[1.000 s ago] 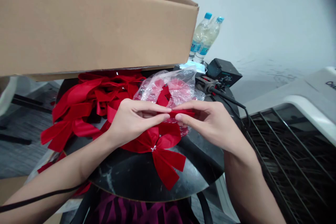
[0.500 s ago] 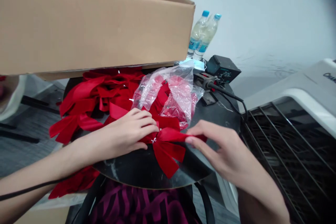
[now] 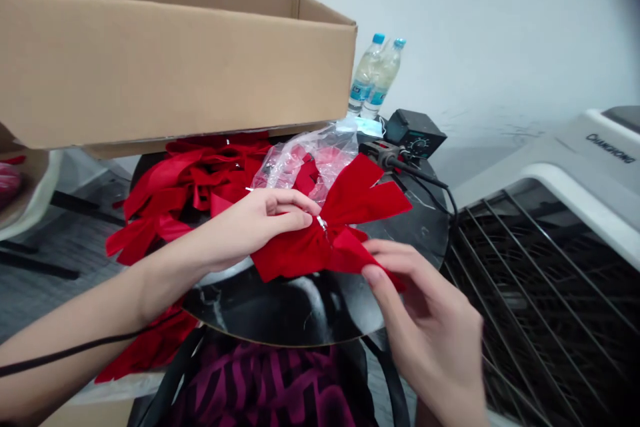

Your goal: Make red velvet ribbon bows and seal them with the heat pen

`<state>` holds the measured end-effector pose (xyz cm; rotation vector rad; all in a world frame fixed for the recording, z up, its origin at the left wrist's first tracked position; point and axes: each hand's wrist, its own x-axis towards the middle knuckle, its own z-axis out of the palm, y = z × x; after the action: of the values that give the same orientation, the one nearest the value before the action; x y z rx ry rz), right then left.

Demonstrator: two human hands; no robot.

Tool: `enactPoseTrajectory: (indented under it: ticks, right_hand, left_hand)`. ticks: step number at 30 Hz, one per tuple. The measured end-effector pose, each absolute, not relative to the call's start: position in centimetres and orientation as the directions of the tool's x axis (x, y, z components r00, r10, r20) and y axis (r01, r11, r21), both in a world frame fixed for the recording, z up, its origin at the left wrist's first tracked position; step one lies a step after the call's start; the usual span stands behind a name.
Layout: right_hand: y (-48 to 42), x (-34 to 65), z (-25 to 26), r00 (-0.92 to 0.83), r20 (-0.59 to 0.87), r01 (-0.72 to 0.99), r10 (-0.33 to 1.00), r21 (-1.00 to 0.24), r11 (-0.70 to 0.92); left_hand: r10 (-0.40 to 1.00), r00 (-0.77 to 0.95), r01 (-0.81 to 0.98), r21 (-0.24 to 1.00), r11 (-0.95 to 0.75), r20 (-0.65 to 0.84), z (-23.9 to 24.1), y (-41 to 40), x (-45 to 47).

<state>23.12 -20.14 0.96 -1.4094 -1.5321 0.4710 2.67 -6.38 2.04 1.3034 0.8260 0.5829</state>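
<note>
A wide red cloth bow (image 3: 345, 213) lies between the left hand (image 3: 265, 217), pinching near its middle, and right hand (image 3: 425, 320), pinching one side.

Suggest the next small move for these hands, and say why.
Probably a gentle outward tug by the right hand to smooth the lower right flap of the red bow: it already holds that flap, which looks folded, and the left hand pinches the bow beside its silver tie, so the middle seems steadied.
</note>
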Motion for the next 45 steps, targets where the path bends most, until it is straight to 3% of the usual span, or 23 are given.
enactPoseTrajectory:
  ticks: [6,13,18,25,31,33,35,37,38,41,45]
  right_hand:
    - [-16.3,24.0,-0.8,0.034,0.318,0.544,0.947,-0.801,0.249]
    - [-14.4,26.0,0.0,-0.218,0.137,0.470,0.966,-0.853,0.227]
    - [-13.6,27.5,2.0,-0.213,0.138,0.600,0.967,-0.763,0.241]
    - [-11.0,28.7,2.5,-0.343,0.243,0.672,0.908,-0.612,0.417]
    - [-8.1,30.4,1.6,-0.412,0.342,0.639,0.845,-0.553,0.535]
    - [-8.7,30.9,2.0,-0.354,0.339,0.667,0.872,-0.561,0.490]
    - [-10.4,30.6,2.3,-0.132,0.405,0.719,0.905,-0.589,0.369]
    - [-12.3,29.3,2.0,0.134,0.450,0.688,0.883,-0.683,0.244]
    - [-13.1,28.3,1.6,0.183,0.412,0.613,0.893,-0.757,0.224]
    - [-13.9,24.9,-0.1,0.126,0.228,0.377,0.966,-0.911,0.166]
    - [-12.5,22.4,-1.8,0.120,0.131,0.290,0.984,-0.953,0.092]
  left_hand:
    - [0.706,0.638,-0.017,0.912,0.411,-0.306,0.2,-7.0,3.3]
    - [0.630,0.706,-0.017,0.881,0.473,-0.324,0.7,-6.6,3.4]
    - [0.575,0.740,0.023,0.868,0.496,-0.348,0.1,-6.4,3.6]
    - [0.652,0.712,0.070,0.951,0.300,-0.258,-0.7,-5.8,4.3]
    - [0.581,0.763,-0.126,0.817,0.562,-0.282,-1.0,-5.2,4.4]
    - [0.589,0.749,-0.169,0.772,0.613,-0.304,-1.2,-5.2,4.5]
    - [0.630,0.705,-0.180,0.777,0.603,-0.325,-1.5,-5.2,4.6]
    - [0.690,0.642,-0.203,0.793,0.574,-0.335,-1.8,-5.3,4.9]
    - [0.721,0.612,-0.225,0.802,0.553,-0.325,-2.0,-5.4,5.1]
    - [0.797,0.564,-0.276,0.861,0.428,-0.215,-2.6,-5.6,5.5]
    - [0.797,0.599,-0.268,0.917,0.294,-0.081,-3.0,-6.0,5.5]
